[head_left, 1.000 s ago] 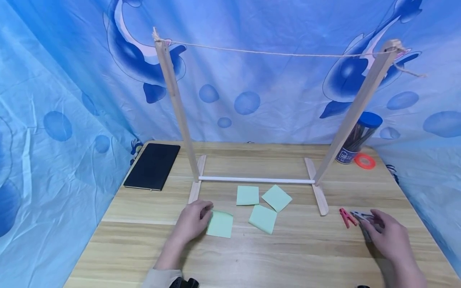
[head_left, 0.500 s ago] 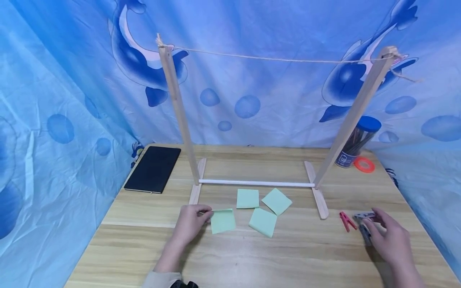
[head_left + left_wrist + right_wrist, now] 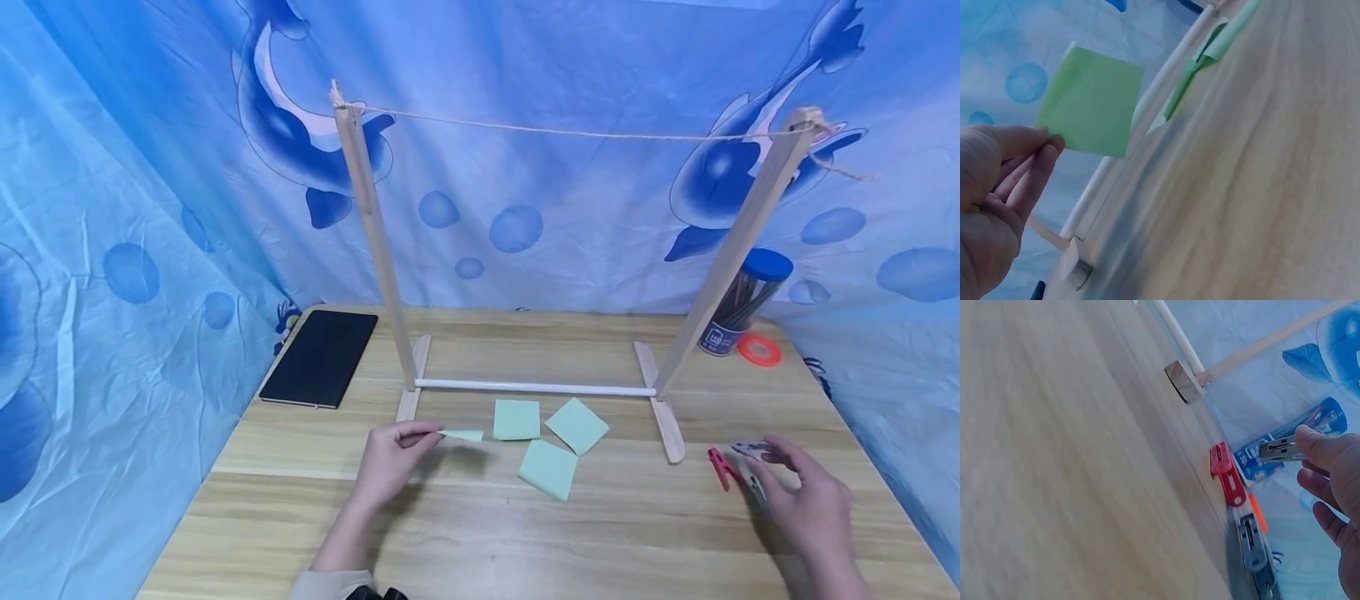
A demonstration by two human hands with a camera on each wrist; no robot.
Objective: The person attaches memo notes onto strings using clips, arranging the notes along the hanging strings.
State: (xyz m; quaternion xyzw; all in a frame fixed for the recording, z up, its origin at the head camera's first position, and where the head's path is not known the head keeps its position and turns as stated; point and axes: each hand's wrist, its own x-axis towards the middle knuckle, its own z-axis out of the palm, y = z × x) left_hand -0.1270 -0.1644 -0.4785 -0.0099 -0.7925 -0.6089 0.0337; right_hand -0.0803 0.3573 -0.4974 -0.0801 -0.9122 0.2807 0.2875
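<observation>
In the left wrist view, my left hand [image 3: 1007, 181] pinches a pale green sticky note [image 3: 1092, 103] by one corner between thumb and fingers. The note is raised above the table and looks nearly edge-on in the head view. Flat near the middle lie three more green sticky notes, a left one [image 3: 517, 419], a right one [image 3: 577, 426] and a front one [image 3: 549, 470]. My right hand [image 3: 806, 492] pinches a grey clothespin [image 3: 1282, 450], held above the table. Beside it on the wood are a red clothespin [image 3: 1229, 474] and another grey clothespin [image 3: 1251, 542].
A wooden frame with two posts, a left post [image 3: 377, 250] and a right post [image 3: 738, 250], carries a string [image 3: 562, 131] across its top and a white rod [image 3: 532, 387] low down. Behind are a black notebook [image 3: 318, 358], a blue-lidded jar [image 3: 742, 304] and an orange ring [image 3: 759, 350].
My left hand has lifted the sticky note off the table and tipped it edge-on to the head view. My right hand has raised the grey clothespin slightly, apart from the other grey one.
</observation>
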